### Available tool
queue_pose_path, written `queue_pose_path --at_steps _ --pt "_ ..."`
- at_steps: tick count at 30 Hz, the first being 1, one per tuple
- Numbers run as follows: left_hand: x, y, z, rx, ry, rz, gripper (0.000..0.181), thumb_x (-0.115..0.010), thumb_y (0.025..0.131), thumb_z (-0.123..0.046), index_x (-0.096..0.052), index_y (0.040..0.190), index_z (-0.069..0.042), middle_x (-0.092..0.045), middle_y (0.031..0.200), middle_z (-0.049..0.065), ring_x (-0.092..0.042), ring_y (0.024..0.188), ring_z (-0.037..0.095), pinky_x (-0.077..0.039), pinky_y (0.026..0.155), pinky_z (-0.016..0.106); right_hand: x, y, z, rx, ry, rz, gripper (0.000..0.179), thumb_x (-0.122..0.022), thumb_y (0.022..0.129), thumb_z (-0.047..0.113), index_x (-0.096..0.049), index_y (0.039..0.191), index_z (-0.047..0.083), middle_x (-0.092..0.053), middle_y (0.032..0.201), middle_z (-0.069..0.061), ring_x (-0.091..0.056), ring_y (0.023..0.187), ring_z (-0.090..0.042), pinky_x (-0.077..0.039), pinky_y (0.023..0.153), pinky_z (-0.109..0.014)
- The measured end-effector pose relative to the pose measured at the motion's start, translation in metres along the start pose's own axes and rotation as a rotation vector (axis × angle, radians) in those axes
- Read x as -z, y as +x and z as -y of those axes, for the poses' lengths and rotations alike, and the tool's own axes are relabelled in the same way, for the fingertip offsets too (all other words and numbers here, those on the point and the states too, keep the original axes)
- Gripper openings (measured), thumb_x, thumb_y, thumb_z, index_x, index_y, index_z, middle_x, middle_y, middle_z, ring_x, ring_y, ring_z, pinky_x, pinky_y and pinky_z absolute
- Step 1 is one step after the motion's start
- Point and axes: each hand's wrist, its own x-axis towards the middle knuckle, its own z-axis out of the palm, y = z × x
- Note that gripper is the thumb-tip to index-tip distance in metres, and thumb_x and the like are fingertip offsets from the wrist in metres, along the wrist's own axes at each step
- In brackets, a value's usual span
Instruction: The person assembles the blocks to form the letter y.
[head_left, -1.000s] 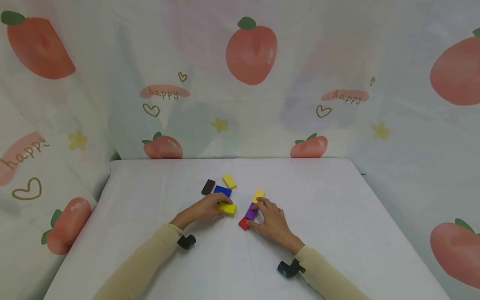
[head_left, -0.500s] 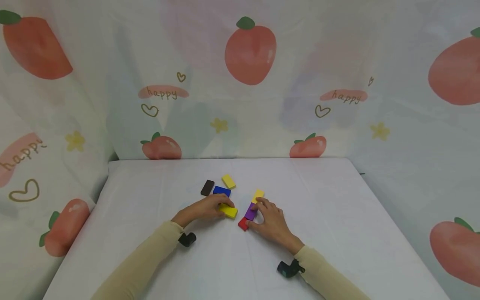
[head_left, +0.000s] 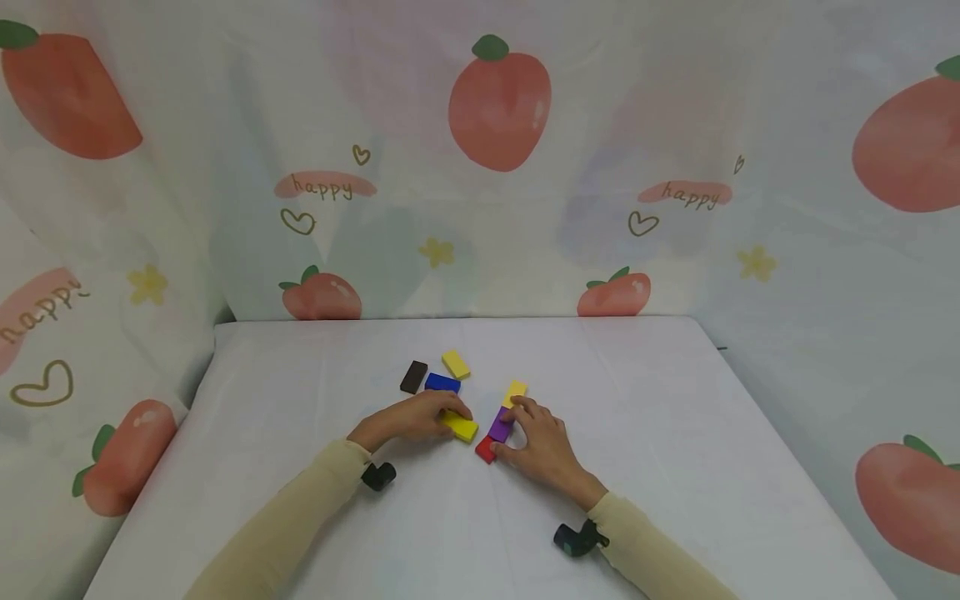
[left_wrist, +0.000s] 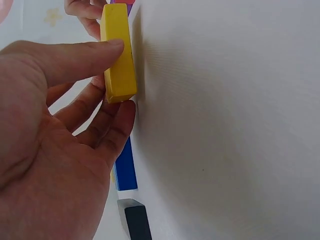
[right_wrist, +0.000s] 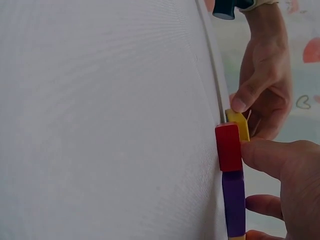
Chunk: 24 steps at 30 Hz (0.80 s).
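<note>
My left hand (head_left: 416, 417) pinches a bright yellow block (left_wrist: 119, 70), thumb on one face and fingers behind it, close over the white table. To its right a slanting row runs over the cloth: a red block (right_wrist: 229, 147) nearest me, a purple block (right_wrist: 234, 205) in the middle and a paler yellow block (head_left: 515, 392) at the far end. My right hand (head_left: 546, 442) rests along this row, its thumb tip at the red block and its fingertips at the purple one. The held block's front end is a short gap left of the row.
Beyond my left hand lie a blue block (head_left: 442, 382), a dark brown block (head_left: 414, 377) and another pale yellow block (head_left: 456, 364). The table (head_left: 675, 467) has a white cloth, with fruit-printed curtains (head_left: 495, 242) behind and at both sides.
My left hand has carried the yellow block slightly right and toward me, nearer the row, and the block has turned a little. My right hand and the row stay in place.
</note>
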Motion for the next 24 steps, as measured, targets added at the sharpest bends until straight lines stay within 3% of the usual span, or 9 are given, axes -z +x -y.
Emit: queue_pose_path --at_steps 24 --pt "-0.003 0.01 -0.012 -0.037 0.104 0.054 0.031 -0.066 0.091 -0.006 -0.07 0.116 -0.024 -0.063 0.121 -0.008 -0.055 0.122 0.014 -0.042 0.11 0.036 0.0 -0.001 -0.003 0.025 0.012 -0.008 0.038 -0.077 0.08 0.043 -0.062 0.108 0.022 -0.048 0.146 -0.01 -0.044 0.134 -0.038 -0.034 0.105 -0.061"
